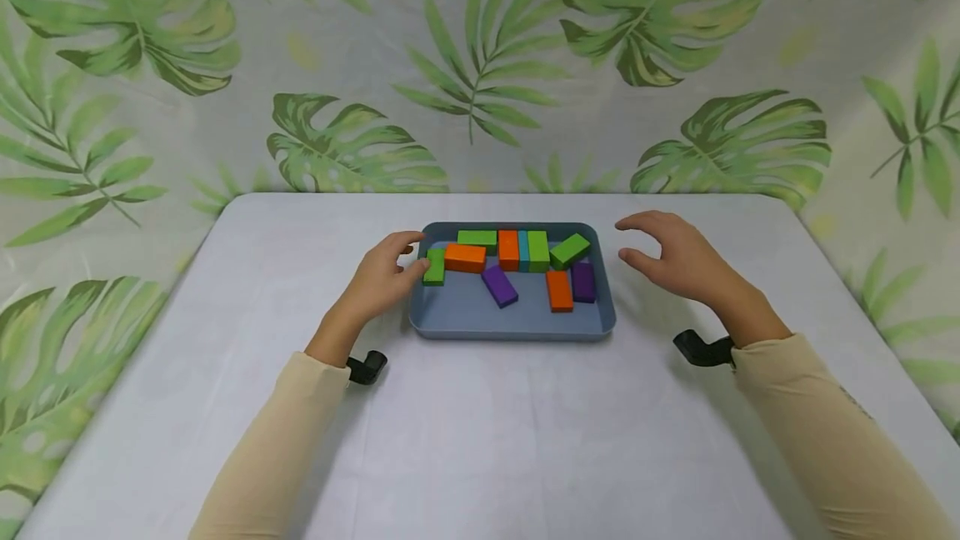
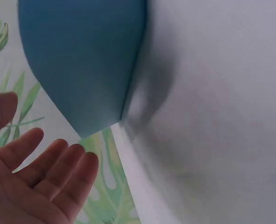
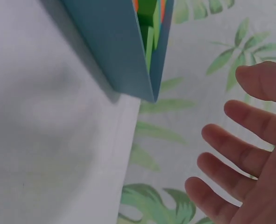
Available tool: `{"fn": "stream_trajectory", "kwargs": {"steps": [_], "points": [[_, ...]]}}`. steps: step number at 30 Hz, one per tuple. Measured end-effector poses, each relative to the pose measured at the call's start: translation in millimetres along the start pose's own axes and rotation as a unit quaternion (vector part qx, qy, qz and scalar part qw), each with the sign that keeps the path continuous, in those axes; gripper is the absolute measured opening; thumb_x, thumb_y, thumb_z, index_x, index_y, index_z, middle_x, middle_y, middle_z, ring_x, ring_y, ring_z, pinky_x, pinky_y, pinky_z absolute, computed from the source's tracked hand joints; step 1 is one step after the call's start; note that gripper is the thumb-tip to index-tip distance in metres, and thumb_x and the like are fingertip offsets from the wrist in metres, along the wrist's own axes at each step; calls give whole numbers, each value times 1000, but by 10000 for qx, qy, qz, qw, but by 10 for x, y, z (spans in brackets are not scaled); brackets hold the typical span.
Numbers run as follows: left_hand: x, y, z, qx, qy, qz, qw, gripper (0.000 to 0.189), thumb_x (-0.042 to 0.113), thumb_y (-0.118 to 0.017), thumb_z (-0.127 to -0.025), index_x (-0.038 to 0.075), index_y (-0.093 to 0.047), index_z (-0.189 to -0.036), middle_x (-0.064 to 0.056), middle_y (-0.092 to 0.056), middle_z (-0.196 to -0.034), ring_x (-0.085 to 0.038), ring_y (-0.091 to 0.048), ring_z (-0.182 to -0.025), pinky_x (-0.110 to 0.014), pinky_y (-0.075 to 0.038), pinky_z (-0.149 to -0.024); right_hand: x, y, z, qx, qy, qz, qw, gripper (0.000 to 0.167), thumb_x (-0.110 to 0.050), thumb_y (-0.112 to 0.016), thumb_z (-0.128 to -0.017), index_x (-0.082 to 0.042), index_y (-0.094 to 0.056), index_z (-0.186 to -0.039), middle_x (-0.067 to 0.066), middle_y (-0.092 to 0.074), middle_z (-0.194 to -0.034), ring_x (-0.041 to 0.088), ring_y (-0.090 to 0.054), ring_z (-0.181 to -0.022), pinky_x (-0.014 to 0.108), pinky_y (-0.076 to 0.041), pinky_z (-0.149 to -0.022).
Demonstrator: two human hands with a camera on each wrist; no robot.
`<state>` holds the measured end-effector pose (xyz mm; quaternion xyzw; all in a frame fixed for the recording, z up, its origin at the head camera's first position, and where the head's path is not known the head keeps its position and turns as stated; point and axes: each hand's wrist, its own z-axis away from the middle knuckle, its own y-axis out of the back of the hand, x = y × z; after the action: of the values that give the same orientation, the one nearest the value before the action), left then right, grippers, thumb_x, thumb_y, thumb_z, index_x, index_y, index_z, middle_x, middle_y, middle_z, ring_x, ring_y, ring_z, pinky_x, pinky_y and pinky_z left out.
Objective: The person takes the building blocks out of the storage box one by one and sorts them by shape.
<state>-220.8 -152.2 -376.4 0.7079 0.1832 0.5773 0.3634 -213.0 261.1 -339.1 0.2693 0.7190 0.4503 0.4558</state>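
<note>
A shallow blue-grey tray (image 1: 457, 311) lies on the table with several coloured blocks inside. My left hand (image 1: 378, 275) is at its left edge, holding nothing; its thumb overlaps the rim beside a green block (image 1: 436, 272). In the left wrist view those fingers (image 2: 67, 170) are gently bent, next to the tray's outer wall (image 2: 84, 60). My right hand (image 1: 682, 261) hovers off the tray's right side, thumb and fingers spread apart. Nothing lies between its fingers (image 3: 231, 140) in the right wrist view, where the tray wall (image 3: 105, 42) stands to their left.
Along the tray's back are green, orange and blue blocks (image 1: 523, 251), several side by side. Nearer the front lie a tilted purple block (image 1: 499, 286), an orange block (image 1: 559, 292) and another purple block (image 1: 583, 282). A white cloth covers the table (image 1: 480, 432); leaf-patterned fabric (image 1: 510, 40) hangs behind.
</note>
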Motion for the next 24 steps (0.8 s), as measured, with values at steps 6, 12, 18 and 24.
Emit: {"fn": "stream_trajectory", "kwargs": {"steps": [6,12,18,24], "points": [[-63,2,-54,124,474,346,9982,50,26,-54,-101,8,-46,-147,-13,-47,-151,-35,-52,-133,-51,-49,-105,128,26,22,-121,-291,-124,9994,40,-19,-62,-98,-3,-57,-134,22,-55,-140,41,-49,-130,59,-47,-98],[-139,-39,-139,-11,1215,1015,9874,47,29,-52,-102,13,-47,-146,-11,-49,-151,-32,-55,-131,-47,-51,-102,162,-10,-9,-295,-408,-227,9985,41,-22,-60,-99,-2,-56,-135,22,-54,-141,42,-49,-130,59,-48,-100],[-201,-122,-201,-13,1376,1531,9786,49,15,-57,-98,10,-48,-146,-14,-48,-152,-34,-54,-133,-45,-50,-106,117,-41,-51,-382,-302,-237,9985,41,-22,-60,-99,-3,-56,-136,21,-54,-141,41,-49,-130,59,-48,-101],[-210,-129,-204,0,1613,2014,9661,50,12,-59,-98,14,-48,-146,-12,-46,-153,-32,-49,-138,-44,-48,-108,71,-52,-92,-423,-245,-241,9985,42,-21,-60,-99,-4,-55,-137,21,-54,-142,41,-50,-130,59,-47,-101]]}}
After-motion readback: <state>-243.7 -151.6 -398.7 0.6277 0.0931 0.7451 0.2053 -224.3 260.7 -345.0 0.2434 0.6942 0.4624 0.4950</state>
